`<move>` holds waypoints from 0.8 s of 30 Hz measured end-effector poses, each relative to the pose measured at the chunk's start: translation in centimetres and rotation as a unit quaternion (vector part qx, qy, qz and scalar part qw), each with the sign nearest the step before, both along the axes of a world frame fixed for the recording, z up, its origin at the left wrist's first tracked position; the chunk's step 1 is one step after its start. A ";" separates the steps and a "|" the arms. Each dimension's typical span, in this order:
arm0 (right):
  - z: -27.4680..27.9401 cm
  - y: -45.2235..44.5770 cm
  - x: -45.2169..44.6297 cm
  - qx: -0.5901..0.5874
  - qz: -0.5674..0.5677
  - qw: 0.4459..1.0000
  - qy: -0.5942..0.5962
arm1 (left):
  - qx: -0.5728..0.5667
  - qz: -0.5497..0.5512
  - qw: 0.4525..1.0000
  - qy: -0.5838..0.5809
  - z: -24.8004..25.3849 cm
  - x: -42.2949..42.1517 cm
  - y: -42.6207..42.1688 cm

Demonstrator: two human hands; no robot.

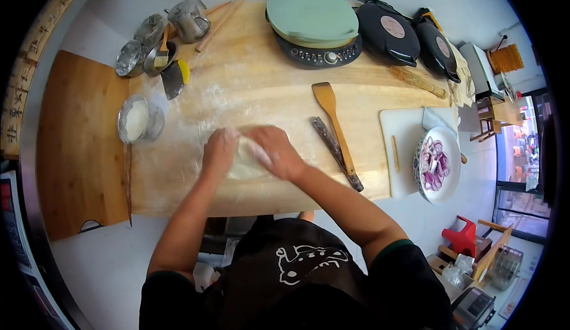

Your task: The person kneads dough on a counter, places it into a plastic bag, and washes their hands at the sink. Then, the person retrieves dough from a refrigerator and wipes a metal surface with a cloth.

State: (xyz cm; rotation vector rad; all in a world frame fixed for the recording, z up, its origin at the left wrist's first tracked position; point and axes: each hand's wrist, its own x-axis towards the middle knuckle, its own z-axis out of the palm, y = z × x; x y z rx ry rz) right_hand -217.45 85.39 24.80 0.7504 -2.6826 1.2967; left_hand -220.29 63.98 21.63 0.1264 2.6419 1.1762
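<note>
A pale, flattened piece of dough [242, 165] lies on the floured wooden table in front of me. My left hand [219, 147] is at its left and far edge, with the fingers curled in on the dough. From the right, my right hand [274, 151] reaches over the dough, its fingers bent round the far edge and somewhat smeared by motion. Flour whitens the right thumb. Parts of the dough are hidden under both hands. Right of them lie a wooden spatula [333, 116] and a dark, thin stick [337, 153].
A bowl of flour [138, 121] stands left, below a scraper [173, 81] and metal pots. At the back are a green-lidded electric griddle [313, 14] and black pans [389, 33]. On the right, a bowl of sliced onion [449, 178] overlaps a white cutting board [389, 128].
</note>
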 end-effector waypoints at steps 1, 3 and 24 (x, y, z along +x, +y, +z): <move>0.6 0.3 2.1 -0.017 0.011 0.998 0.054 | -0.092 -0.023 0.992 0.079 0.6 3.3 0.8; 0.7 1.3 6.2 0.087 0.036 0.995 0.037 | -0.178 -0.054 0.957 0.223 1.7 8.7 2.7; -1.9 -2.0 4.8 0.021 -0.134 0.982 -0.130 | 0.229 0.267 0.936 -0.014 1.3 -5.5 -2.8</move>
